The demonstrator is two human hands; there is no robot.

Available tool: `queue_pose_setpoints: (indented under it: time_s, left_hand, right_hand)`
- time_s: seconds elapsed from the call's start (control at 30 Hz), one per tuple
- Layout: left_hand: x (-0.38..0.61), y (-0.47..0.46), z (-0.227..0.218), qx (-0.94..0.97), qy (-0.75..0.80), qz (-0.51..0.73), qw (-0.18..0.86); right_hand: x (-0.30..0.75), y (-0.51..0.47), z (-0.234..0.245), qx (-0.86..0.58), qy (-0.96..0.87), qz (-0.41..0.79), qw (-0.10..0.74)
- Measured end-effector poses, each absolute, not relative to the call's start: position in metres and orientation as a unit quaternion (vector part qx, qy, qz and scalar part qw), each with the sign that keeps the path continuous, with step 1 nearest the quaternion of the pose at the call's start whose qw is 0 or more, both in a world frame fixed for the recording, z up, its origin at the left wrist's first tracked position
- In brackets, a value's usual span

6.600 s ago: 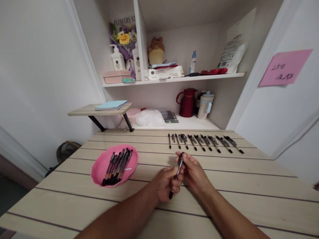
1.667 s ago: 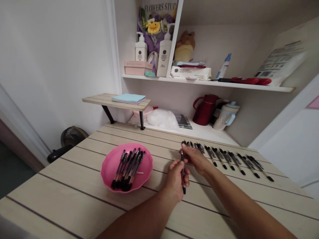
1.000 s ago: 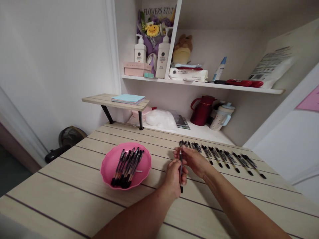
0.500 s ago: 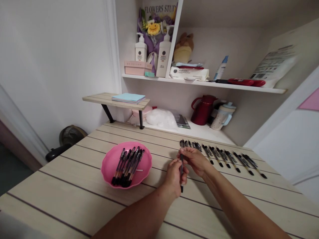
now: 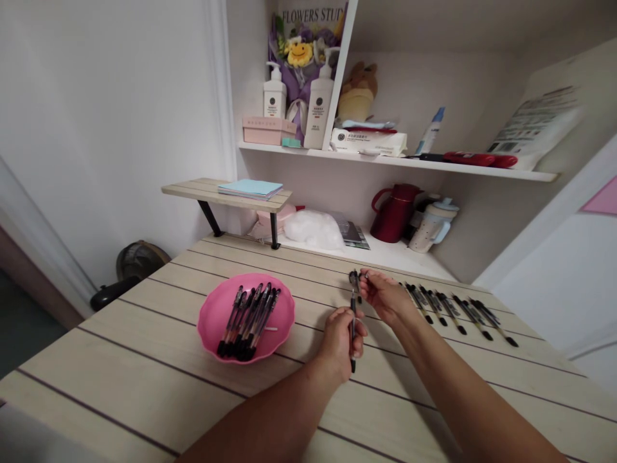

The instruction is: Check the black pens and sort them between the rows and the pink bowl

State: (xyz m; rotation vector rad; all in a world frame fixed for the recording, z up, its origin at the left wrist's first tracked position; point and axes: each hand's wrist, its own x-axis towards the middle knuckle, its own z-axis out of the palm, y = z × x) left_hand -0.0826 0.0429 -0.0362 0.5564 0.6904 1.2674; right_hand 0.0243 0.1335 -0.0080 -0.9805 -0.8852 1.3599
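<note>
My left hand (image 5: pixel 340 337) is closed around a black pen (image 5: pixel 353 334), which points away from me with a thin tip bared at its far end. Just beyond that tip, my right hand (image 5: pixel 385 297) pinches a small dark piece (image 5: pixel 364 275) that looks like a pen cap, mostly hidden by the fingers. Past the fingertips, another dark pen (image 5: pixel 355 280) lies on the table, partly covered. To the right of my right hand, several black pens (image 5: pixel 450 312) lie in a slanted row.
A pink scalloped bowl (image 5: pixel 209 321) holding several pens (image 5: pixel 248 321) stands to the left on the slatted table (image 5: pixel 159 360). Behind are a small raised shelf (image 5: pixel 193 186) with blue paper (image 5: pixel 253 188), a white plastic bag (image 5: pixel 313 229), a red jug (image 5: pixel 395 215) and a pale cup (image 5: pixel 430 228).
My right hand has drawn away from the pen's far end, up and slightly right, with the small cap-like piece, baring the thin tip. My left hand holds the pen nearly still.
</note>
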Motion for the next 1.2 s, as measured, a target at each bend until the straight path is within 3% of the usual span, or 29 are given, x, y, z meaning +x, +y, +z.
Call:
queue_pose_setpoints:
  time_s: [0.13, 0.33, 0.57, 0.63, 0.77, 0.83, 1.2]
  left_hand:
    - [-0.084, 0.044, -0.035, 0.219, 0.311, 0.592, 0.711]
    - [-0.084, 0.045, -0.036, 0.207, 0.311, 0.589, 0.716]
    - [-0.083, 0.045, -0.037, 0.211, 0.308, 0.590, 0.716]
    - [-0.083, 0.044, -0.037, 0.213, 0.311, 0.590, 0.714]
    - [-0.083, 0.045, -0.037, 0.216, 0.311, 0.589, 0.714]
    - [-0.083, 0.045, -0.038, 0.215, 0.308, 0.586, 0.717]
    - [-0.082, 0.046, -0.040, 0.214, 0.306, 0.585, 0.720]
  right_hand:
    - [0.032, 0.149, -0.016, -0.522, -0.418, 0.505, 0.546]
    - [0.035, 0.161, -0.023, -0.571, -0.477, 0.450, 0.494]
    - [0.041, 0.168, -0.022, -0.651, -0.580, 0.299, 0.386]
    - [0.039, 0.166, -0.021, -0.674, -0.624, 0.217, 0.331]
    - [0.030, 0.161, -0.020, -0.693, -0.706, 0.007, 0.143]
    - [0.026, 0.159, -0.020, -0.691, -0.715, -0.033, 0.099]
    - [0.019, 0.158, -0.022, -0.688, -0.718, -0.060, 0.089]
